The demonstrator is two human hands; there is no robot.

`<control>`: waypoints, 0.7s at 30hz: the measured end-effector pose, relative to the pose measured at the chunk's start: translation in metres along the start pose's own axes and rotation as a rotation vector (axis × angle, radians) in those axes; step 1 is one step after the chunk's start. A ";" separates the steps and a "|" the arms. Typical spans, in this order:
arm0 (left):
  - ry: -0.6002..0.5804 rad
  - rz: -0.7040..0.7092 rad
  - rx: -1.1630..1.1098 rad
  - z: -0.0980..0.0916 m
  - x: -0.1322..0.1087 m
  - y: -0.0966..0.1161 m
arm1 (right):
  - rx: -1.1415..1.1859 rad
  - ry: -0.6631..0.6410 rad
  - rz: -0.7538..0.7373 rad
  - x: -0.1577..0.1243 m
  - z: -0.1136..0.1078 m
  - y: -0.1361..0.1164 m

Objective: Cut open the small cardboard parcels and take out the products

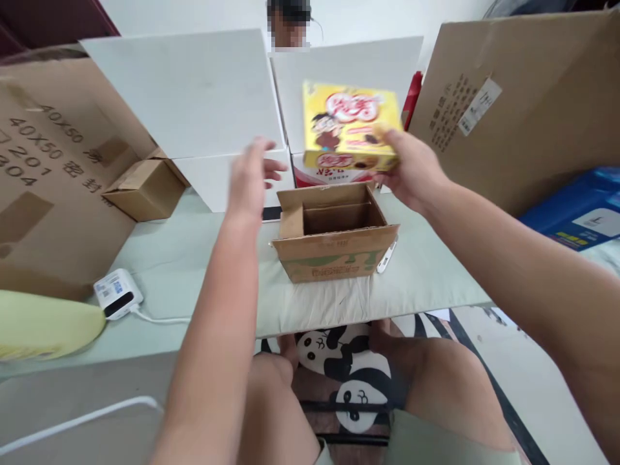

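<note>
My right hand point(411, 165) grips a yellow snack box point(352, 126) by its right end, thumb on the printed front. The box has red and white lettering and a cartoon figure. It is held in the air above and behind an open cardboard carton point(334, 258). That carton stands on the cloth-covered table with its flaps up; its floor is hidden from me. To the left of the snack box, my left hand point(252, 174) is raised with fingers apart and holds nothing. It is slightly blurred.
White panels point(194, 97) stand behind the carton, a red-and-white package point(310, 175) beside them. Large cardboard sheets flank both sides. A small brown box point(148, 190) and a white device point(117, 294) with a cable lie left; a blue container point(576, 210) is right. Another person is beyond the panels.
</note>
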State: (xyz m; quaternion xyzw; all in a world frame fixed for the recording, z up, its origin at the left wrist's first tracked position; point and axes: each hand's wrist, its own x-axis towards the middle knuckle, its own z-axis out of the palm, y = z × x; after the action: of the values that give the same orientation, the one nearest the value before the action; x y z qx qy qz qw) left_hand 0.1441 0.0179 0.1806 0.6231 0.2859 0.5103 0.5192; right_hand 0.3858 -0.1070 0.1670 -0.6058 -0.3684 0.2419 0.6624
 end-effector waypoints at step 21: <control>0.372 -0.268 -0.242 -0.026 -0.101 -0.184 | -1.188 0.367 0.486 0.019 -0.138 0.170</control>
State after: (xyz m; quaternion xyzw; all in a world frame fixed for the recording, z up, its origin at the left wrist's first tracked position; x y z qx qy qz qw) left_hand 0.1193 -0.0077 -0.0278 0.4084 0.3934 0.5732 0.5915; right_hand 0.5271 -0.1532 0.0048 -0.9649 -0.1731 0.0333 0.1948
